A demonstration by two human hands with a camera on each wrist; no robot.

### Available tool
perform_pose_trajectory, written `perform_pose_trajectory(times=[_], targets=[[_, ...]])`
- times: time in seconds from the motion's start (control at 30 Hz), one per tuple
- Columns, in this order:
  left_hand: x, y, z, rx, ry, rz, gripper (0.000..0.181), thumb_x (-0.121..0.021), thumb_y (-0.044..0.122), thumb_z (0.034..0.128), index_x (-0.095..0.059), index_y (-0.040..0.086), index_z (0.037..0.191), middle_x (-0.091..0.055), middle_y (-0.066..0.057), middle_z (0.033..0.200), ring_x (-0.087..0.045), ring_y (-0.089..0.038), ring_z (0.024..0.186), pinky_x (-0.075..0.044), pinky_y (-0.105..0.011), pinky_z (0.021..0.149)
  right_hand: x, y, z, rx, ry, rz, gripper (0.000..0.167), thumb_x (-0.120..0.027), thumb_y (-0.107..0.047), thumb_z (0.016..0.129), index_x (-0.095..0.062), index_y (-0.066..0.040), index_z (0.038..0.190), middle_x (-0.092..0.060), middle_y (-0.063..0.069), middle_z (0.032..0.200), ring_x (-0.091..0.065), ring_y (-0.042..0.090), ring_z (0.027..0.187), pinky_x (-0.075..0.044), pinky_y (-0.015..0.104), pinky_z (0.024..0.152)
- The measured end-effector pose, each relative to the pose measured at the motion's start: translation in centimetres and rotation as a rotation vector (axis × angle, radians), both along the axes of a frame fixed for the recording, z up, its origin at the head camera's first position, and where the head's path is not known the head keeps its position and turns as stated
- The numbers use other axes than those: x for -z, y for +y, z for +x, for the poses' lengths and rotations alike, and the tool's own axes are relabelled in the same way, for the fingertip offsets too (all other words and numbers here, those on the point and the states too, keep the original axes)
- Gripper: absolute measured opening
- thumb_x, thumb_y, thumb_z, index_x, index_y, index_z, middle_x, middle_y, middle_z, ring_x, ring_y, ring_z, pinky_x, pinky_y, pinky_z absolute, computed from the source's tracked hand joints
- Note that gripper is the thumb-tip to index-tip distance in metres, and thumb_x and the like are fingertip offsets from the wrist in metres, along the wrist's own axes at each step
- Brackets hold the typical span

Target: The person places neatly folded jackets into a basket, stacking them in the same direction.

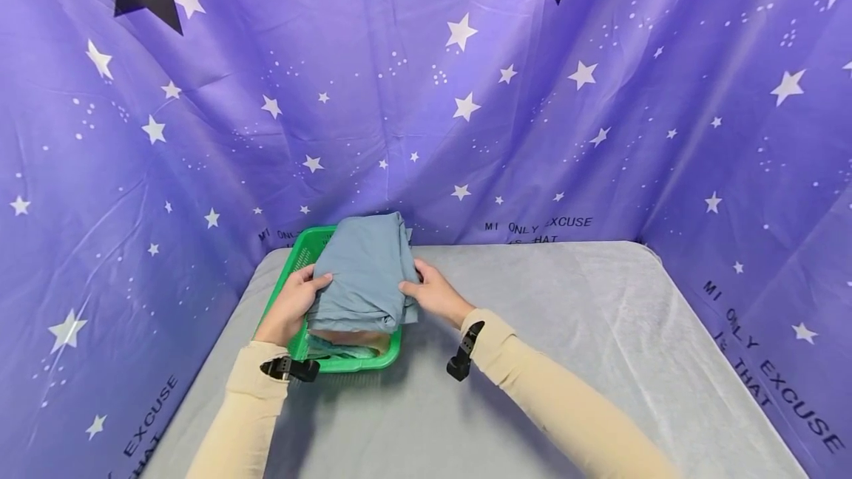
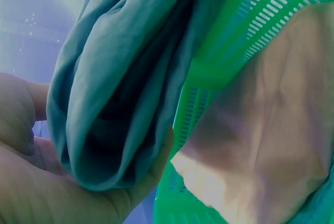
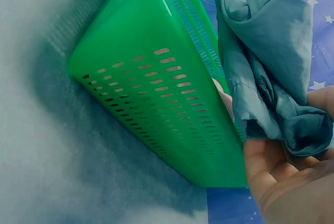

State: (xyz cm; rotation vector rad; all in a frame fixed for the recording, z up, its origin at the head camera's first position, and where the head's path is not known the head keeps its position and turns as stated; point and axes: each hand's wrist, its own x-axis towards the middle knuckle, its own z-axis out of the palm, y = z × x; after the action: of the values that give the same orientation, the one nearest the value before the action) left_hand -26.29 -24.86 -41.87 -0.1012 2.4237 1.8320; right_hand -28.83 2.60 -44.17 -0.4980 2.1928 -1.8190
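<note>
A folded blue-grey garment [image 1: 362, 272] is held between both hands above a green plastic basket [image 1: 394, 352]. My left hand [image 1: 291, 305] grips its left edge, thumb on top and fingers underneath. At the opposite edge my right hand [image 1: 435, 293] pinches the cloth the same way. The left wrist view shows the garment's looped folds [image 2: 120, 104] lying in the palm. Below it in the basket lies a pinkish-beige cloth [image 2: 266, 125], with some teal cloth [image 1: 339, 348] at the near end. Whether the garment touches the cloth beneath is hidden.
The basket stands on a grey cloth-covered table [image 1: 546, 346], toward its back left. Purple star-printed curtains [image 1: 426, 94] enclose the back and both sides. A black strapped device [image 1: 289, 368] is worn on the left wrist, another [image 1: 464, 352] on the right.
</note>
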Motion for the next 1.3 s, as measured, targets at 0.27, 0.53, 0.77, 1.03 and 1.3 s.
perform_pose_trajectory(times=[0.27, 0.53, 0.77, 1.03, 1.3], targets=[[-0.1, -1.6, -0.2, -0.006, -0.047, 0.049, 0.052, -0.048, 0.027, 0.1099, -0.037, 0.001, 0.154, -0.059, 0.003, 0.115, -0.063, -0.005, 0.093, -0.055, -0.024, 0.083, -0.3, -1.2, -0.8, -0.023, -0.11, -0.071, 0.055, -0.056, -0.01, 0.104, -0.039, -0.006, 0.156, -0.058, 0.018, 0.143, -0.06, 0.022, 0.118, -0.053, 0.035, 0.095], [0.3, -2.1, -0.8, -0.026, -0.103, 0.061, 0.069, -0.046, 0.027, 0.1097, -0.013, -0.002, 0.162, -0.04, -0.024, 0.153, -0.059, -0.004, 0.099, -0.052, -0.019, 0.083, -0.3, -2.0, -1.5, -0.001, -0.162, -0.085, 0.055, -0.057, -0.007, 0.102, -0.04, -0.004, 0.154, -0.06, 0.02, 0.14, -0.063, 0.022, 0.113, -0.055, 0.035, 0.09], [0.8, -2.2, -1.4, -0.046, -0.147, 0.032, 0.07, -0.045, 0.025, 0.1099, -0.008, -0.002, 0.163, -0.029, -0.027, 0.162, -0.047, -0.028, 0.133, -0.047, -0.031, 0.099, 0.0, -2.6, -1.5, -0.01, -0.197, -0.059, 0.062, -0.061, -0.005, 0.099, -0.035, -0.002, 0.156, -0.059, 0.023, 0.141, -0.063, 0.031, 0.121, -0.056, 0.043, 0.098], [0.9, -2.4, -1.2, 0.006, -0.174, -0.082, 0.071, -0.043, 0.02, 0.1096, -0.004, -0.006, 0.162, -0.021, -0.034, 0.163, -0.035, -0.045, 0.145, -0.034, -0.057, 0.119, -0.9, -2.8, -0.1, 0.016, -0.159, 0.104, 0.073, -0.064, -0.012, 0.098, -0.028, -0.004, 0.16, -0.04, 0.028, 0.156, -0.066, 0.038, 0.118, -0.058, 0.044, 0.098], [1.0, -1.7, -1.2, 0.027, -0.145, -0.332, 0.077, -0.053, 0.015, 0.1046, -0.006, 0.001, 0.164, -0.011, -0.032, 0.167, -0.017, -0.052, 0.152, -0.024, -0.067, 0.12, -0.9, -3.0, 0.9, -0.083, 0.08, 0.362, 0.047, -0.061, -0.018, 0.101, -0.053, -0.006, 0.146, -0.066, 0.009, 0.128, -0.064, 0.025, 0.117, -0.055, 0.04, 0.094]])
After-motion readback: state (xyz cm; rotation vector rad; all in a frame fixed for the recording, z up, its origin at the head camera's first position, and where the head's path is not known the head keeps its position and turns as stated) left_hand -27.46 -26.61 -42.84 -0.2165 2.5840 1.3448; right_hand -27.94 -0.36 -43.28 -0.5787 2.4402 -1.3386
